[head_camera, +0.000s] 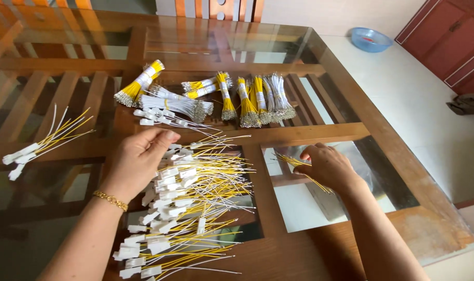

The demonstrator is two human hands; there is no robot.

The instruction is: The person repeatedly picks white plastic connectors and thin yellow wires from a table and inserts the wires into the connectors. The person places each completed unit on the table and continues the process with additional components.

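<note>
Head view, left hand (140, 156) spread over loose wires (195, 192), right hand (328, 166) pinching few yellow wires (291, 160), about seven bundles (247, 99).

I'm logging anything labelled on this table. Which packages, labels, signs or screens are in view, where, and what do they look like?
No packages, signs or screens show.
White band wraps: pale strips around each tied wire bundle at the far middle of the glass table; any marks too small to tell.
White connector tabs: small plastic blocks on the loose yellow and white wires by the left hand.

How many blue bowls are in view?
1: the blue bowl sits on the white floor beyond the glass table's far right corner.
</note>
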